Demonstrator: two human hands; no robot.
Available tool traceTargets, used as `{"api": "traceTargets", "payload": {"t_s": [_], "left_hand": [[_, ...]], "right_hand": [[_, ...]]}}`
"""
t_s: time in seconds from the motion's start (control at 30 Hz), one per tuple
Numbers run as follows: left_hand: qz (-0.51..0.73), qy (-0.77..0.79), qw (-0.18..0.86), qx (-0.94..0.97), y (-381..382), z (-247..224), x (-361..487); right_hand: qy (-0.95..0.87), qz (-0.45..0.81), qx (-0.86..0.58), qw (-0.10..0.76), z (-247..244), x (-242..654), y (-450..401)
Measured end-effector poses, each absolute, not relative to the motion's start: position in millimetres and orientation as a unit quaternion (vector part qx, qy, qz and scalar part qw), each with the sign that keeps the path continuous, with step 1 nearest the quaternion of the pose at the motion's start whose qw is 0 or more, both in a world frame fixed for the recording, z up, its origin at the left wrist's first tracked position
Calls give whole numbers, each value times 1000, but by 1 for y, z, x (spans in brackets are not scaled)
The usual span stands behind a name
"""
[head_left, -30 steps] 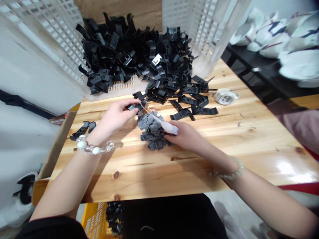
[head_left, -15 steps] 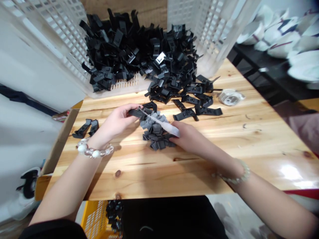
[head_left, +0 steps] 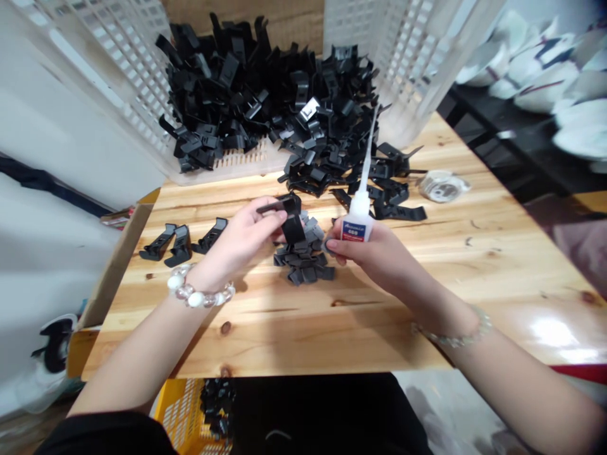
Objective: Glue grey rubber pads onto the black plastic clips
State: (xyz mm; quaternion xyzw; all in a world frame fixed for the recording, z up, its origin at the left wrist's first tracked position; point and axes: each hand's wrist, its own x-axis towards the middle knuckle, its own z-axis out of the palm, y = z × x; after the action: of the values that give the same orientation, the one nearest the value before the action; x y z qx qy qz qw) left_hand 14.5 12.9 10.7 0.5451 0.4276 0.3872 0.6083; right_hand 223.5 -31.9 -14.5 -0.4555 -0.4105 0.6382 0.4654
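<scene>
Left hand (head_left: 237, 243): black clip (head_left: 293, 227) grasped between fingers.
Right hand (head_left: 374, 259): glue bottle (head_left: 356, 229) clenched upright, nozzle far.
Between hands: grey pieces (head_left: 303, 268) piled.

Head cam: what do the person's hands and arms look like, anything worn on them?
The left hand and right hand are bare, with no gloves, and no sleeves show on the forearms. The left wrist wears a beaded bracelet of large round white and clear beads; the right wrist wears a thinner pale beaded bracelet.

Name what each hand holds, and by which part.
Right hand: a glue bottle, by its labelled base. Left hand: a black plastic clip, by its middle.
</scene>
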Motion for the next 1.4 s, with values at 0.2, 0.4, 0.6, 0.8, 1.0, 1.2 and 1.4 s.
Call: {"api": "traceTargets", "payload": {"t_s": [0.2,0.4,0.6,0.8,1.0,1.2,1.4], "left_hand": [[313,400,697,507,-19,10,17],[341,415,588,604,-37,11,6],[384,377,304,786,-38,4,-1],[397,311,265,822,-41,-8,5],[374,310,396,779,-48,-7,5],[366,342,473,725,-53,-7,6],[389,353,426,737,-57,-14,7]], "right_hand": [[-336,693,-412,487,-11,220,-37],[-326,738,-353,474,-10,220,-40],[-325,777,-326,430,-9,219,-41],[-304,791,-330,417,-12,216,-44],[-307,798,-325,405,-14,214,-47],[-333,777,-319,430,-14,212,-49],[-405,739,-336,421,-19,209,-52]]}}
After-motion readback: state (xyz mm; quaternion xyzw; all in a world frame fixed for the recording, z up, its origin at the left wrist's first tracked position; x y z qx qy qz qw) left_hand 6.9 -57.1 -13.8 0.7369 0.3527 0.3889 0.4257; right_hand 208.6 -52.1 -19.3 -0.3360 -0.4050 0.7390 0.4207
